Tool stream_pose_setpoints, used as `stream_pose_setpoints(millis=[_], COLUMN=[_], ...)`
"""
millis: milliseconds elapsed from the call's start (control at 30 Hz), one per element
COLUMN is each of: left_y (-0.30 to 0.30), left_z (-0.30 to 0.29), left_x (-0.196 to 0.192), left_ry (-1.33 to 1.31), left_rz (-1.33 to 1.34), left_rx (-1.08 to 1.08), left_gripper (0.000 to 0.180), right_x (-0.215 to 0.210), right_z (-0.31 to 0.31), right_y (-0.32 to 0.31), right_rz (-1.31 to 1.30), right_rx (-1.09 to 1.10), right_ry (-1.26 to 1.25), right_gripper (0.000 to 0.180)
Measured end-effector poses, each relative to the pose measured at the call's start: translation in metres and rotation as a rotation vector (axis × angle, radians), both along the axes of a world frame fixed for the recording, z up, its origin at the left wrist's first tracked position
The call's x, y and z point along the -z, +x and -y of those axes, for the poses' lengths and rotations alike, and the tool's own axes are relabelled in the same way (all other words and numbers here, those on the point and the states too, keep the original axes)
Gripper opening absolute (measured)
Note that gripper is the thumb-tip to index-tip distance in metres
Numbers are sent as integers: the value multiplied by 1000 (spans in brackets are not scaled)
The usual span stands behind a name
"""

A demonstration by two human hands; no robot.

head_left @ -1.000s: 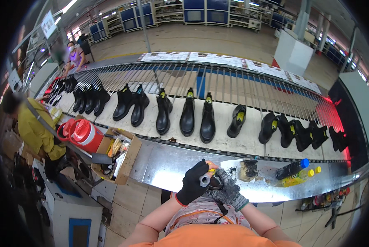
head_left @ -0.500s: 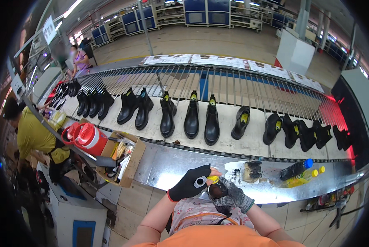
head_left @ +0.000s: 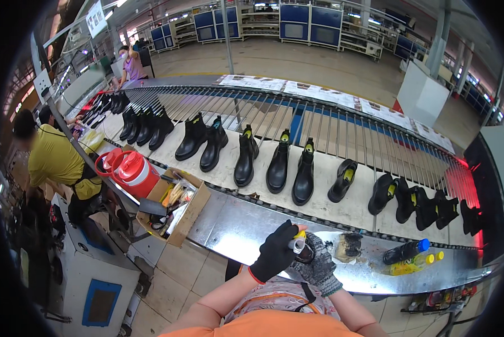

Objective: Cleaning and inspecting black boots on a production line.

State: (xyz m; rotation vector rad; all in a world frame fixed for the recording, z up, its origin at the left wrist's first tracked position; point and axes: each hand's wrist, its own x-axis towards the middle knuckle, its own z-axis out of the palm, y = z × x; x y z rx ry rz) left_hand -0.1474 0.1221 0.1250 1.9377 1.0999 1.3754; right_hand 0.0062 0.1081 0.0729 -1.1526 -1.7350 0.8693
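My left hand [head_left: 274,253], in a black glove with bare fingertips, is closed around a small pale, hollow-ended piece [head_left: 298,245]. Something yellow shows at its fingertips. My right hand [head_left: 318,266], in a grey knit glove, grips a dark brown, rounded, shiny object [head_left: 305,254]; its kind is unclear, being mostly covered by the fingers. Both hands meet over the near edge of the metal bench [head_left: 229,224]. Just right of them lies a black-stained, pale block [head_left: 347,247] on a smeared white sheet.
Black ankle boots [head_left: 302,178] stand along the pale conveyor [head_left: 342,213] beyond the bench. Bottles with blue [head_left: 423,245] and yellow caps lie at right. To the left are a cardboard box [head_left: 187,216] of tools, a red jug [head_left: 135,173] and a co-worker in yellow [head_left: 61,157].
My view has swung so the scene sits further right and lower. The pale piece in my left hand has turned and now sits closer to the dark object in my right.
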Motion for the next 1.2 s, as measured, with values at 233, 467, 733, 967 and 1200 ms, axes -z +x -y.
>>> stream_pose_setpoints(millis=[233, 467, 733, 967, 1200], left_y=[-5, -6, -15, -27, -29], left_z=[-3, -3, -9, -16, -3], left_x=[-8, -2, 16, 31, 54], left_ry=[-43, -198, -601, -656, -519], left_rz=[6, 163, 444, 418, 251], left_rx=[30, 116, 301, 277, 246], left_gripper=[27, 24, 28, 27, 26], right_x=[-11, -6, -10, -7, -12], right_z=[-1, 2, 3, 3, -6], right_y=[-2, 4, 11, 13, 27], right_rz=[91, 130, 147, 177, 221], right_rx=[7, 3, -64, -39, -80], right_ry=[71, 102, 50, 125, 94], right_gripper=[62, 66, 69, 72, 82])
